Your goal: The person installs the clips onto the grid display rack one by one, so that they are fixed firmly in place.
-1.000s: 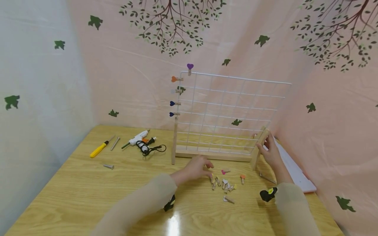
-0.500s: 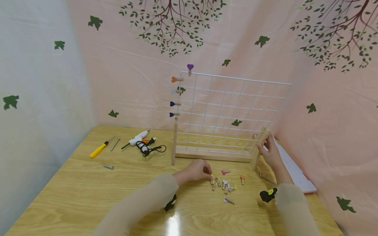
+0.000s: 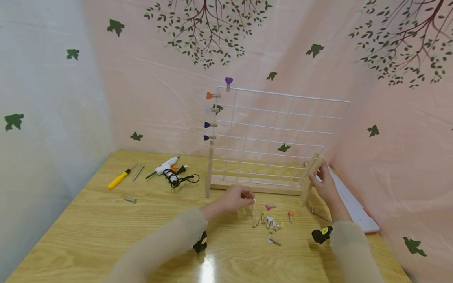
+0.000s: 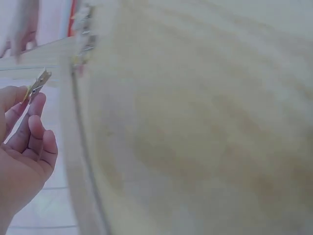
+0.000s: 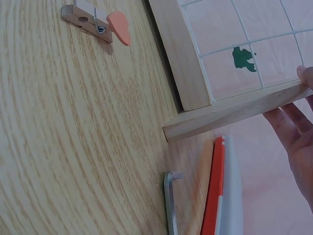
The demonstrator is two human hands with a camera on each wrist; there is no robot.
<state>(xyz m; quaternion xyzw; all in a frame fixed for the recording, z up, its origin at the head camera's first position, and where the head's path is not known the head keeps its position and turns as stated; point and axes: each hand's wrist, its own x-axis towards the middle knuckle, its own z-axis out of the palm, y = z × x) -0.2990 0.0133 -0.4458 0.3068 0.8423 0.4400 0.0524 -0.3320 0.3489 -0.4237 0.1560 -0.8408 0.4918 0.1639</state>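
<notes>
My left hand (image 3: pixel 235 198) pinches a small wooden clothespin (image 4: pixel 40 84) with a yellow decoration between thumb and index finger, lifted above the table. Beside it lies a loose pile of clothespins (image 3: pixel 270 224) with coloured hearts. A pink-heart clothespin (image 3: pixel 270 206) and an orange-heart clothespin (image 5: pixel 93 22) lie apart from the pile. My right hand (image 3: pixel 323 182) grips the right wooden post (image 5: pixel 239 110) of a stand that holds a white wire grid (image 3: pixel 276 129). Several heart clothespins, among them an orange one (image 3: pixel 210 95) and a purple one (image 3: pixel 228 81), are clipped along the grid's left side and top left corner.
On the left of the table lie a yellow-handled screwdriver (image 3: pixel 119 179), two bolts, one nearer the front (image 3: pixel 130 200), and a white glue gun (image 3: pixel 166 165) with a coiled black cord. Behind my right hand are a hex key (image 5: pixel 170 200) and a white board with a red edge (image 5: pixel 213 186).
My left hand has closed its fingertips on the yellow clothespin at the pile's left edge and lifted it off the table. The right hand stays on the post.
</notes>
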